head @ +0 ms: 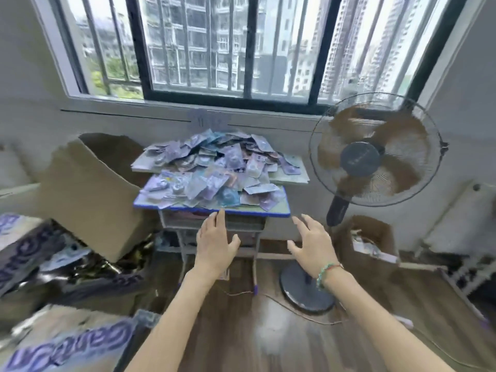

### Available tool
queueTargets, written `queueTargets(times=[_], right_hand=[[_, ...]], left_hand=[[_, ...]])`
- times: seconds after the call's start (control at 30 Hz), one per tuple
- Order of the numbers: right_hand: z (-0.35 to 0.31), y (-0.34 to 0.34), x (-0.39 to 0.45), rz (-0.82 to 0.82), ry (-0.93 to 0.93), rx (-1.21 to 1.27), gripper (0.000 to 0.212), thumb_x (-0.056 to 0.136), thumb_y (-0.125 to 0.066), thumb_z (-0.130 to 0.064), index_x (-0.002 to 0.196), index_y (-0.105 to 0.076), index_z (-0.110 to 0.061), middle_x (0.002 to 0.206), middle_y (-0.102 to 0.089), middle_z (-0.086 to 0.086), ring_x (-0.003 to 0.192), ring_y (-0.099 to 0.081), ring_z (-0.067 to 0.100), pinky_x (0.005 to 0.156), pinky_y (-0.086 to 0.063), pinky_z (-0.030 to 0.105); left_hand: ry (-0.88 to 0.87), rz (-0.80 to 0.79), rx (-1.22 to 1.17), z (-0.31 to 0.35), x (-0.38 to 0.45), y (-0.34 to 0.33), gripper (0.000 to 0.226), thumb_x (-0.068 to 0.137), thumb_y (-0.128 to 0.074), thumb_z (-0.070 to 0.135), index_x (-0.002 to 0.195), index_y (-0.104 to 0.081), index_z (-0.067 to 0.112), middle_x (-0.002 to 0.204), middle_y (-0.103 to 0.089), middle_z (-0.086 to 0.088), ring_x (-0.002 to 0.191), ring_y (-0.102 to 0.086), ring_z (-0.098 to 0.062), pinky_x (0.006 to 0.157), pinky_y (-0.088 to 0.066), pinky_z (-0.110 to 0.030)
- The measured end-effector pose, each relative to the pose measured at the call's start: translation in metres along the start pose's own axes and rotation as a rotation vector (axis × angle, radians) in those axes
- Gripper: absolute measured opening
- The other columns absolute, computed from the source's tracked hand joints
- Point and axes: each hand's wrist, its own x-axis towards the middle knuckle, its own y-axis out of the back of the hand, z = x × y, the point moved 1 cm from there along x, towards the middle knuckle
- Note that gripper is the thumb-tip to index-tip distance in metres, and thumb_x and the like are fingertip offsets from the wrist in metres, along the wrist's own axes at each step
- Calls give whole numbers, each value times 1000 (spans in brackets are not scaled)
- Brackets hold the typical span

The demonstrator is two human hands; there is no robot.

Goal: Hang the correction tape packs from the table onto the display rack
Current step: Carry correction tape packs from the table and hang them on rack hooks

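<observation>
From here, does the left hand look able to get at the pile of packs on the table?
Probably yes. The left hand is open, fingers stretched toward the blue-edged table, its fingertips at the near edge. Nothing lies between it and the pile of packs; the cardboard box stands off to the side.

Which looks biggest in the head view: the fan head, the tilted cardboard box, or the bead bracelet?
1. Tilted cardboard box, though it sits nearer the camera.
2. Fan head, close behind it.
3. Bead bracelet, by far the smallest.

Lilac, blue and teal correction tape packs (214, 167) cover a blue-edged table (279, 212); brown-bladed fan (375, 149).
</observation>
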Motion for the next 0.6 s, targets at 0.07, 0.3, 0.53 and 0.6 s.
queueTargets(times=[0.07, 0.3, 0.53, 0.6], right_hand=[[-11, -12, 29, -13, 31, 5, 61, 92, -54, -32, 147, -31, -17, 152, -29, 9, 140, -24, 23, 114, -21, 32], [-32, -49, 154, -66, 54, 42, 60, 92, -54, -33, 146, -33, -17, 150, -32, 9, 137, -30, 25, 112, -25, 33], [-53, -86, 257, -95, 101, 52, 54, 93, -51, -35, 142, -38, -17, 141, -40, 6, 131, -36, 24, 104, -29, 32], [-57, -100, 271, -137, 107, 61, 55, 92, -52, -33, 142, -38, -15, 141, -41, 7, 130, -37, 25, 106, -31, 32]], left_hand=[[39, 15, 13, -20, 17, 2, 73, 96, -54, 31, 153, -15, 10, 155, -25, -11, 144, -21, -25, 115, -25, -43], [160, 44, 90, -65, 113, 5, 68, 92, -59, 29, 148, -27, 9, 146, -36, -11, 136, -33, -29, 110, -32, -42], [288, 89, 64, -116, 192, 8, 72, 90, -61, 28, 151, -25, 17, 145, -36, -10, 135, -33, -26, 108, -33, -42], [331, 68, 66, -130, 200, 3, 72, 90, -60, 30, 152, -24, 18, 146, -35, -8, 137, -32, -24, 109, -33, -45]])
